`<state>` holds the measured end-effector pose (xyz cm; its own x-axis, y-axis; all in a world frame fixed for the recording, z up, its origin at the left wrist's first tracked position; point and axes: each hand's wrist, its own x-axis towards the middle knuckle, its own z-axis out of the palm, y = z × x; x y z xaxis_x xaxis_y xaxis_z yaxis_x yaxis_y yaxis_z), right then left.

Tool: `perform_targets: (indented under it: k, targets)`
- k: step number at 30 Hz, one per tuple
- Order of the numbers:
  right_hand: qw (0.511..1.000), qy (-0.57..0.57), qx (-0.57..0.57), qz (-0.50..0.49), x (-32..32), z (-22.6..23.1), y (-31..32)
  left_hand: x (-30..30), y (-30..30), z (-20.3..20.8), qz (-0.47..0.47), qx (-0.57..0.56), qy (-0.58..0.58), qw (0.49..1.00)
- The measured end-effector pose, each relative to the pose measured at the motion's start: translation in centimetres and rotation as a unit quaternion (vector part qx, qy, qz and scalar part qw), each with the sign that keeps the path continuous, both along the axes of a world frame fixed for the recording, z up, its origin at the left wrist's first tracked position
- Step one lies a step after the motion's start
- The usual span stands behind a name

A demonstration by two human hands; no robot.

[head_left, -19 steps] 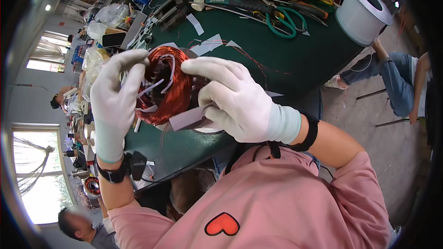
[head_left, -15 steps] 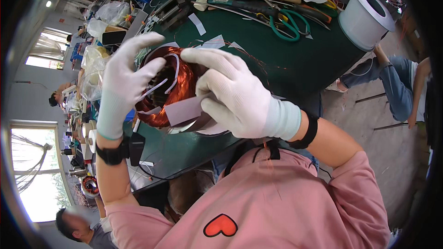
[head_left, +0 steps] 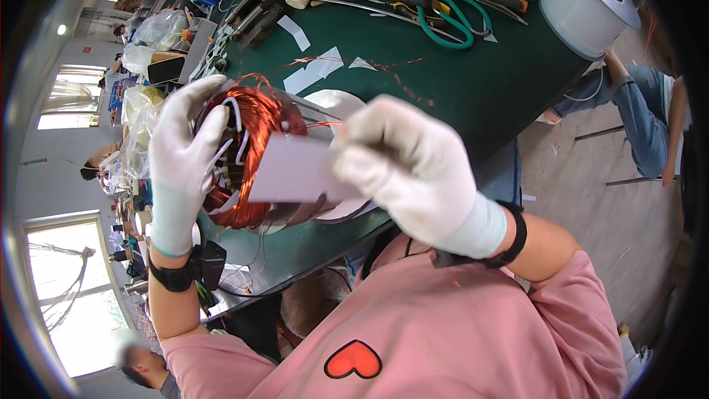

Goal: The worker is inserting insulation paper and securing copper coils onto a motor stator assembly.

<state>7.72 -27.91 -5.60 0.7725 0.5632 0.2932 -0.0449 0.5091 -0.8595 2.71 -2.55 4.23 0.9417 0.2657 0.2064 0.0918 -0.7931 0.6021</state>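
A motor stator (head_left: 260,129) with thick copper windings lies on its side on the green table. White tie strips stick out of its open end. My gloved left hand (head_left: 179,151) grips that end at its left rim, thumb across the copper and fingers round the back. In front of the windings is a pale grey sheet of insulating paper (head_left: 299,168), its right edge pinched in my gloved right hand (head_left: 417,174). That hand is slightly blurred, and the sheet hides part of the coil and stator body.
Green-handled scissors (head_left: 461,26), pliers and hammers lie along the far table edge. A large white spool (head_left: 580,18) stands at the far right corner. Cut paper pieces (head_left: 321,70) and loose copper wires lie behind the stator. Another person (head_left: 642,129) sits at the right.
My right hand has drawn back from the windings, moving right and slightly down with the paper, which shows larger now. My left hand has closed lower round the stator's rim.
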Motion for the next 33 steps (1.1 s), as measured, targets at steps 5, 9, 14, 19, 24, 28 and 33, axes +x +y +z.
perform_targets:
  k: [5,9,14,19,24,28,33]
  targets:
    - [0.995,-0.020,-0.087,-0.048,0.3,-2.2,0.1,1.2,-2.3,2.6,-0.224,0.242,-0.056,0.942]
    - [0.988,-0.041,-0.121,-0.085,2.4,-2.9,0.2,2.7,-3.2,1.8,-0.318,0.284,0.044,0.904]
    - [0.967,-0.106,-0.206,-0.104,3.7,-1.5,-0.9,3.2,-3.7,1.0,-0.304,0.246,0.080,0.917]
    - [0.957,-0.207,-0.165,-0.119,3.2,-1.3,-0.5,3.2,-3.6,0.6,-0.261,0.246,-0.005,0.934]
    - [0.941,-0.247,-0.169,-0.157,3.1,-1.1,1.6,1.8,-2.5,2.0,-0.083,0.103,-0.052,0.990]
    - [0.945,-0.247,-0.164,-0.139,2.8,0.2,4.0,-0.6,-0.5,1.1,-0.084,0.061,-0.005,0.995]
    - [0.937,-0.246,-0.216,-0.125,2.3,1.8,4.5,-1.2,-1.0,0.3,-0.155,0.104,-0.023,0.982]
